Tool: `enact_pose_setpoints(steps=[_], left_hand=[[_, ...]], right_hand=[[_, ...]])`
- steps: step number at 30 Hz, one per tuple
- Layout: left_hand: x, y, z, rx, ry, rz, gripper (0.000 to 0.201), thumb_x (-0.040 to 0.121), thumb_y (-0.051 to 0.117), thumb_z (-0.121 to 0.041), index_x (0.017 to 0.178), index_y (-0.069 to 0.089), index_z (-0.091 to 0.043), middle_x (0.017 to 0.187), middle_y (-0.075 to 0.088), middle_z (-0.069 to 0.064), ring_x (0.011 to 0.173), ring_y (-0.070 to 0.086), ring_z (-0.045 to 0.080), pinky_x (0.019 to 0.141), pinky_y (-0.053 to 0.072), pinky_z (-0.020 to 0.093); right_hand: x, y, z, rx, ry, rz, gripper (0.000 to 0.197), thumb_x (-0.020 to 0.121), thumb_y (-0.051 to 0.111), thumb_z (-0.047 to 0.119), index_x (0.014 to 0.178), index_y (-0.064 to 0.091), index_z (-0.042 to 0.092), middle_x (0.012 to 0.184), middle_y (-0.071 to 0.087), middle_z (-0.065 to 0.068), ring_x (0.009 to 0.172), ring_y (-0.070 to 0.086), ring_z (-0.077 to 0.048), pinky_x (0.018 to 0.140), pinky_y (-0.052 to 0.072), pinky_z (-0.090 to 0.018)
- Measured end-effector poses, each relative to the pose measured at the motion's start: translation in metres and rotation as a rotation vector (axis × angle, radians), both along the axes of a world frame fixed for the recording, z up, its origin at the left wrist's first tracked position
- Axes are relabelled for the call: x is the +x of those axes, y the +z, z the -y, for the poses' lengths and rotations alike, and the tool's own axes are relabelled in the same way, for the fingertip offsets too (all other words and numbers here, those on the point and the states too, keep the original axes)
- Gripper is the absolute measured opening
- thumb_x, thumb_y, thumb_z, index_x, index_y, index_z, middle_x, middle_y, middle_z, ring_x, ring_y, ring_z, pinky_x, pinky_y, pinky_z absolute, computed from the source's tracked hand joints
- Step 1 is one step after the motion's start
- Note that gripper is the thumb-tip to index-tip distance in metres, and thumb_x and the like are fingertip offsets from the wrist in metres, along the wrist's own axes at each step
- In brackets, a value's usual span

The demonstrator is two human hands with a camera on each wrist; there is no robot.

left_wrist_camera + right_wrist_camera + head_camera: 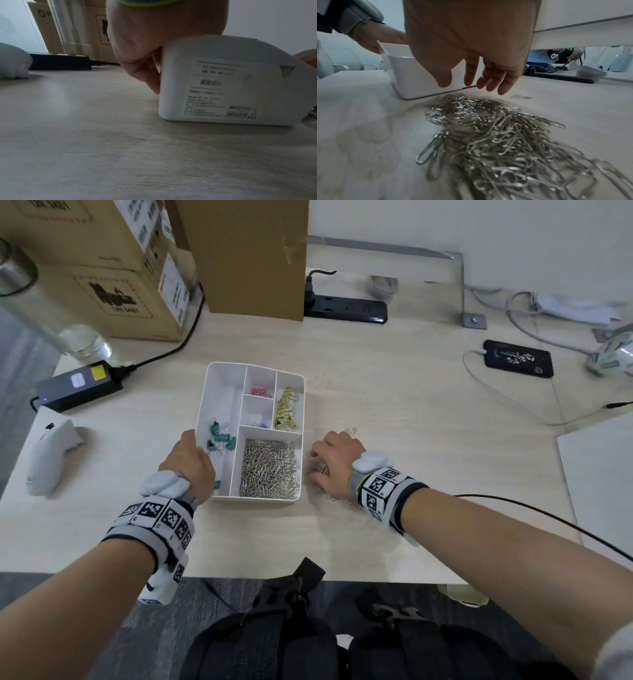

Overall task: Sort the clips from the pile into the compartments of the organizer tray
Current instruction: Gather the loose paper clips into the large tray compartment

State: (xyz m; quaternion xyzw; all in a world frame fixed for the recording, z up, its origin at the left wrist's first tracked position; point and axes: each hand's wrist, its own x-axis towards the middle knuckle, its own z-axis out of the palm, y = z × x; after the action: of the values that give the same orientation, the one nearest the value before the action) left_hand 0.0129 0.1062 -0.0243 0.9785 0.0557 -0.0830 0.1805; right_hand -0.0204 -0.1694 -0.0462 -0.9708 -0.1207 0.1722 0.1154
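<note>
Left hand (190, 462) gripping organizer tray (219, 371) rim at 8 o'clock — right hand (467, 54) over paper-clip pile (496, 135), fingers loosely spread, holding nothing.

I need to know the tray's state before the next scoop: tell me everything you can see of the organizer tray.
The organizer tray is a white, plastic-looking rectangular box with rounded corners and five compartments, flat on the wooden desk. One holds teal binder clips, others pink clips, yellow clips and silver paper clips. A printed label sits on its near wall. The left hand grips its left wall.
</note>
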Motion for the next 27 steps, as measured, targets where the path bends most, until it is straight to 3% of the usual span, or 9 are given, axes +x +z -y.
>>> enact_pose_setpoints(steps=[5, 9, 12, 16, 19, 22, 24, 27], left_hand=[[-0.001, 0.004, 0.000, 0.014, 0.016, -0.031, 0.019, 0.099, 0.034, -0.016, 0.107, 0.042, -0.001, 0.094, 0.057, 0.024, 0.070, 0.045, 0.032, 0.064, 0.034, 0.037], [0.001, 0.002, 0.000, 0.025, 0.019, -0.042, 0.020, 0.099, 0.033, -0.017, 0.108, 0.042, -0.002, 0.095, 0.058, 0.023, 0.071, 0.047, 0.033, 0.065, 0.035, 0.037], [0.001, 0.001, -0.001, 0.016, 0.021, -0.038, 0.021, 0.098, 0.033, -0.016, 0.109, 0.043, -0.001, 0.095, 0.058, 0.023, 0.071, 0.047, 0.033, 0.066, 0.036, 0.037], [0.001, 0.002, 0.002, 0.003, 0.022, -0.018, 0.019, 0.098, 0.035, -0.015, 0.107, 0.044, -0.001, 0.092, 0.058, 0.024, 0.069, 0.047, 0.033, 0.065, 0.036, 0.037], [0.003, 0.001, 0.011, 0.001, 0.010, -0.009, 0.018, 0.097, 0.036, -0.014, 0.107, 0.045, 0.000, 0.091, 0.058, 0.024, 0.070, 0.049, 0.033, 0.065, 0.037, 0.036], [0.006, -0.001, 0.023, 0.003, 0.008, -0.017, 0.017, 0.097, 0.036, -0.013, 0.105, 0.044, 0.000, 0.092, 0.057, 0.022, 0.069, 0.048, 0.030, 0.064, 0.035, 0.036], [0.007, -0.003, 0.028, -0.007, 0.004, -0.011, 0.017, 0.097, 0.036, -0.012, 0.105, 0.045, 0.000, 0.092, 0.057, 0.022, 0.069, 0.049, 0.031, 0.064, 0.035, 0.035], [0.009, -0.007, 0.031, -0.011, 0.003, -0.005, 0.015, 0.097, 0.037, -0.011, 0.104, 0.044, -0.001, 0.092, 0.056, 0.022, 0.068, 0.047, 0.030, 0.064, 0.034, 0.036]], right_hand=[[-0.006, -0.006, -0.017, -0.024, 0.084, 0.017, 0.045, 0.075, 0.061, 0.034, 0.115, 0.052, 0.015, 0.115, 0.050, -0.006, 0.102, 0.045, -0.028, 0.080, 0.036, -0.035], [-0.012, -0.012, -0.012, 0.041, 0.126, 0.097, 0.019, 0.069, 0.067, 0.012, 0.086, 0.064, 0.006, 0.089, 0.061, -0.013, 0.079, 0.056, -0.034, 0.066, 0.035, -0.035], [-0.018, -0.012, 0.006, -0.042, 0.170, 0.052, 0.017, 0.059, 0.073, 0.013, 0.073, 0.065, 0.013, 0.077, 0.060, -0.005, 0.069, 0.054, -0.027, 0.062, 0.043, -0.032], [-0.014, 0.004, 0.038, 0.010, 0.030, 0.037, 0.013, 0.076, 0.057, 0.017, 0.089, 0.061, 0.015, 0.091, 0.059, -0.003, 0.083, 0.050, -0.024, 0.073, 0.042, -0.033], [0.008, 0.008, 0.051, 0.007, -0.221, 0.016, 0.018, 0.084, 0.052, 0.027, 0.101, 0.056, 0.024, 0.103, 0.055, 0.001, 0.094, 0.050, -0.020, 0.077, 0.045, -0.033], [0.034, 0.005, 0.054, -0.025, -0.400, -0.083, 0.031, 0.088, 0.050, 0.034, 0.117, 0.054, 0.025, 0.118, 0.049, -0.002, 0.108, 0.048, -0.022, 0.088, 0.049, -0.039], [0.048, 0.003, 0.052, -0.035, -0.430, -0.103, 0.032, 0.090, 0.050, 0.035, 0.119, 0.055, 0.023, 0.121, 0.049, -0.004, 0.112, 0.048, -0.025, 0.091, 0.048, -0.040], [0.057, 0.005, 0.046, -0.053, -0.414, -0.114, 0.024, 0.091, 0.051, 0.031, 0.110, 0.059, 0.020, 0.115, 0.052, -0.006, 0.104, 0.052, -0.027, 0.086, 0.049, -0.038]])
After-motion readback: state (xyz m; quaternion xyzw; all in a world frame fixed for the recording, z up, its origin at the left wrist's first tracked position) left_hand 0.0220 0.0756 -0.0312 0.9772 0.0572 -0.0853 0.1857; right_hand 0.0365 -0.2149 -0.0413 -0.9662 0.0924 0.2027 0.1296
